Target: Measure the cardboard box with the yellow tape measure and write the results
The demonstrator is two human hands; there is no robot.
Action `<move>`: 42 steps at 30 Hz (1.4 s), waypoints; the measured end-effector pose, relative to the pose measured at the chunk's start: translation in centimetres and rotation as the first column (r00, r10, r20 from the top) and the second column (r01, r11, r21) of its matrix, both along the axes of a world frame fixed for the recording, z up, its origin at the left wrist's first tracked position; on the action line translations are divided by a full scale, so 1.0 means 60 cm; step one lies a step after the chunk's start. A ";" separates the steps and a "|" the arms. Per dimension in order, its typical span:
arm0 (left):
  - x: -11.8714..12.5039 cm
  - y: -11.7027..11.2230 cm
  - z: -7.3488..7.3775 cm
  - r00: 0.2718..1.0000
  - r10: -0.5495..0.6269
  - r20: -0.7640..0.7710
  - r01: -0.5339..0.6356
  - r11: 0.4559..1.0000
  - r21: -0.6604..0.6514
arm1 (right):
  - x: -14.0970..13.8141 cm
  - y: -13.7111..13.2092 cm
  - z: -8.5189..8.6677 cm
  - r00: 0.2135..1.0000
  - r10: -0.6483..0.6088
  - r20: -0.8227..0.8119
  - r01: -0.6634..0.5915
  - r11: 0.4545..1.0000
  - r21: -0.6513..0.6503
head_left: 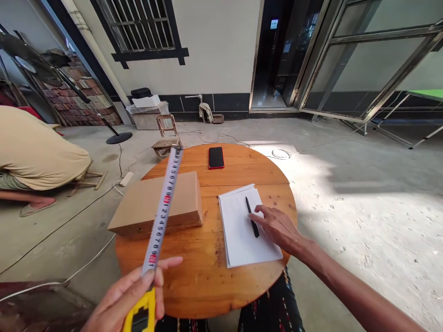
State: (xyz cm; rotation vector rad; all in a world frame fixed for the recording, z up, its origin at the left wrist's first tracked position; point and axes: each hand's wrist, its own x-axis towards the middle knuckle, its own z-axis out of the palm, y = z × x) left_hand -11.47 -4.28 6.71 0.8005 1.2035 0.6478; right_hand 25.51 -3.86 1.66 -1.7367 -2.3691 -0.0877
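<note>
My left hand (138, 286) is closed around a yellow tape measure (141, 314). Its white blade (162, 210) is pulled out and slants up and away, passing in front of a brown cardboard box (155, 200) on the round wooden table (194, 281). Over a small stack of white paper (237, 244), my right hand (273, 223) reaches in from the right. Its fingers are apart, and one fingertip overlaps a black pen (253, 221) lying on the top sheet. A phone with a red edge (216, 157) lies at the table's far side.
A small wooden chair (166, 133) stands beyond the table. At the left, a person in a tan top (41, 147) sits low near a standing fan (119, 137). Cables (62, 221) cross the concrete floor. A glass door (363, 69) stands open at the right.
</note>
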 end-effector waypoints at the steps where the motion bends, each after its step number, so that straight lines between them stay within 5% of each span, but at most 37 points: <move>1: 0.029 -0.008 -0.005 0.997 -0.072 0.024 0.073 0.997 -0.008 | 0.000 0.000 -0.004 0.996 0.059 0.068 -0.059 0.998 -0.010; 8: 0.186 -0.005 0.005 0.960 -0.256 0.112 0.250 0.966 0.064 | 0.003 0.017 -0.018 0.914 0.289 0.284 -0.291 0.956 -0.037; 11: 0.223 0.017 0.010 0.954 -0.239 0.179 0.232 0.971 0.059 | 0.013 0.011 -0.015 0.921 0.321 0.220 -0.332 0.943 0.016; 14: 0.249 0.041 -0.002 0.960 -0.185 0.209 0.187 0.982 0.008 | 0.023 -0.010 0.001 0.973 0.228 0.025 -0.229 0.961 0.157; 17: 0.260 0.058 -0.028 0.964 -0.138 0.227 0.149 0.988 -0.034 | 0.031 -0.040 0.033 0.932 0.076 -0.355 0.028 0.960 0.278; 22: 0.257 0.062 -0.062 0.968 -0.120 0.221 0.139 0.988 -0.073 | 0.041 -0.067 0.071 0.608 -0.128 -0.784 0.318 0.944 0.092; 28: 0.258 0.059 -0.059 0.966 -0.126 0.225 0.143 0.988 -0.062 | 0.028 -0.036 0.040 0.338 -0.214 -0.917 0.220 0.965 -0.144; 36: 0.294 0.085 -0.071 0.940 -0.174 0.294 0.196 0.980 -0.045 | -0.006 0.017 0.020 0.196 -0.259 -0.946 0.188 0.956 -0.223; 42: 0.302 0.103 -0.078 0.934 -0.171 0.313 0.202 0.977 -0.070 | -0.023 0.047 -0.001 0.277 -0.288 -0.917 0.174 0.953 -0.247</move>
